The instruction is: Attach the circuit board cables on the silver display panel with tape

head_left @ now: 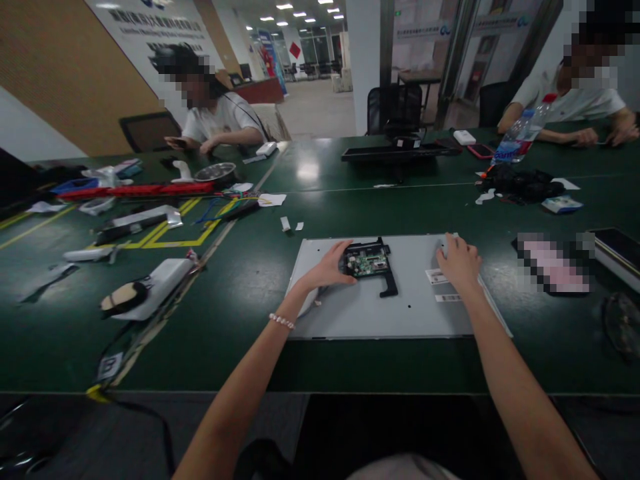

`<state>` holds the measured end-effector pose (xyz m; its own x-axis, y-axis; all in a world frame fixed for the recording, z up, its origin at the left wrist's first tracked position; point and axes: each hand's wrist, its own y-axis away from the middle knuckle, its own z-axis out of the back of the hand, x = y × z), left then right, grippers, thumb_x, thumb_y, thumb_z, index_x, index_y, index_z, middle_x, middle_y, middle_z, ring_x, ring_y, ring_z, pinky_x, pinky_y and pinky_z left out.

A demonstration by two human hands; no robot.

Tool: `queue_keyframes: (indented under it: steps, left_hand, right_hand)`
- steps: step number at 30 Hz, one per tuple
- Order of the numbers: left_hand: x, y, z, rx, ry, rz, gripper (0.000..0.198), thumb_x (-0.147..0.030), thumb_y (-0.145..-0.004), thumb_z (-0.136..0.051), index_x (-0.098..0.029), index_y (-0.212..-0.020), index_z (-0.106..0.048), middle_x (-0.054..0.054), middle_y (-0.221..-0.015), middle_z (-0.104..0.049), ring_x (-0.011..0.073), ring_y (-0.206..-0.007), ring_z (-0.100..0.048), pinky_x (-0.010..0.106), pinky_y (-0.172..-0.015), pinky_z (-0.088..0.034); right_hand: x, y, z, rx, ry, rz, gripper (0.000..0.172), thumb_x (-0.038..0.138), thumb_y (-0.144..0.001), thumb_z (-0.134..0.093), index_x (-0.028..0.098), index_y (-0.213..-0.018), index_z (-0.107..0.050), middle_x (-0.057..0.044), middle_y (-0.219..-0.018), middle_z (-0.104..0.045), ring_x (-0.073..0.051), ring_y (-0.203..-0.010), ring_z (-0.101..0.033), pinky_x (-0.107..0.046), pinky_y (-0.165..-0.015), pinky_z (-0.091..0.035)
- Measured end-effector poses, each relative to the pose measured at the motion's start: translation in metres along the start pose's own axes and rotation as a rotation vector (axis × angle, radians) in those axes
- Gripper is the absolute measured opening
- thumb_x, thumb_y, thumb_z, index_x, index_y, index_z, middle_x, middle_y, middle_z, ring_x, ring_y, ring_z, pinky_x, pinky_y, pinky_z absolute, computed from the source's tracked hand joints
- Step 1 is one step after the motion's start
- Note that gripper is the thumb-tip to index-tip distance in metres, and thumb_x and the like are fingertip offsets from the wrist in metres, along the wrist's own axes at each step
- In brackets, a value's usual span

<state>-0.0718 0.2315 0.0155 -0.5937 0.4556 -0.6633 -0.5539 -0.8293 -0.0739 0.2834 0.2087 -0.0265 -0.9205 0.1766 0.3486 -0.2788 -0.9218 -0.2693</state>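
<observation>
A flat grey display panel [385,320] lies back-side up on the green table in front of me. On it sits a green circuit board [370,263] in a black plastic bracket [389,283]. My left hand [330,267], with a beaded bracelet at the wrist, has its thumb and fingers closed around the bracket's left side. Over the panel's right part rests my right hand [457,260], fingers spread and slightly bent, near its far edge. White labels [447,298] are stuck beside that hand. The fingertips of my left hand are partly hidden.
A pink-and-black phone-like object [553,263] lies right of the panel. To the left are a white device [163,287], red strips [135,190] and loose parts. A monitor [400,153] and a bottle [523,137] stand farther back. Two people sit across the table.
</observation>
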Motion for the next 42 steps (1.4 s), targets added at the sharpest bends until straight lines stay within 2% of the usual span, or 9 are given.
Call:
queue_keyframes:
  steps: [6, 11, 13, 19, 29, 42]
  left_hand:
    - [-0.019, 0.006, -0.016, 0.036, -0.066, -0.003, 0.108, -0.049, -0.066, -0.075, -0.02, -0.154, -0.019, 0.018, -0.154, -0.024, 0.0385, -0.141, -0.026, 0.053, -0.115, -0.023]
    - [-0.025, 0.009, -0.03, 0.098, -0.228, -0.04, 0.105, -0.059, -0.072, -0.067, -0.021, -0.155, -0.015, 0.016, -0.158, -0.022, 0.0384, -0.144, -0.019, 0.058, -0.116, -0.007]
    - [-0.025, 0.011, -0.035, 0.094, -0.264, -0.043, 0.105, -0.062, -0.074, -0.064, -0.021, -0.155, -0.014, 0.016, -0.159, -0.019, 0.0383, -0.145, -0.016, 0.058, -0.116, -0.005]
    - [-0.034, 0.023, -0.049, 0.068, -0.323, -0.028, 0.105, -0.069, -0.075, -0.059, -0.017, -0.155, -0.014, 0.018, -0.159, -0.019, 0.0363, -0.146, -0.016, 0.057, -0.116, -0.006]
    - [-0.064, 0.059, -0.068, 0.039, -0.427, -0.009, 0.105, -0.074, -0.075, -0.054, -0.019, -0.155, -0.014, 0.013, -0.159, -0.022, 0.0293, -0.146, -0.02, 0.05, -0.118, -0.011]
    - [-0.067, 0.064, -0.071, 0.0, -0.438, -0.001, 0.103, -0.075, -0.074, -0.054, -0.02, -0.154, -0.018, 0.013, -0.158, -0.024, 0.0301, -0.145, -0.024, 0.05, -0.117, -0.015]
  right_hand:
    - [0.004, 0.005, -0.003, -0.037, 0.032, 0.017, 0.05, 0.037, -0.093, -0.038, 0.019, -0.138, -0.049, -0.02, -0.138, -0.048, -0.041, -0.118, -0.041, -0.057, -0.089, -0.037]
    - [0.003, 0.01, -0.005, -0.069, 0.063, 0.049, 0.047, 0.035, -0.095, -0.034, 0.017, -0.135, -0.052, -0.02, -0.141, -0.045, -0.039, -0.122, -0.038, -0.055, -0.093, -0.034]
    - [0.002, 0.011, -0.005, -0.069, 0.087, 0.074, 0.047, 0.035, -0.095, -0.033, 0.017, -0.134, -0.053, -0.02, -0.141, -0.045, -0.039, -0.122, -0.038, -0.054, -0.094, -0.034]
    - [-0.005, 0.018, -0.001, -0.044, 0.144, 0.085, 0.046, 0.035, -0.096, -0.034, 0.018, -0.134, -0.054, -0.019, -0.142, -0.045, -0.037, -0.12, -0.039, -0.05, -0.093, -0.035]
    - [-0.019, 0.058, 0.013, -0.048, 0.176, 0.062, 0.044, 0.034, -0.096, -0.034, 0.02, -0.132, -0.055, -0.018, -0.14, -0.047, -0.036, -0.118, -0.04, -0.048, -0.091, -0.034]
    - [-0.019, 0.063, 0.016, -0.035, 0.221, 0.096, 0.045, 0.035, -0.096, -0.033, 0.017, -0.13, -0.056, -0.02, -0.132, -0.051, -0.036, -0.116, -0.042, -0.047, -0.088, -0.037]
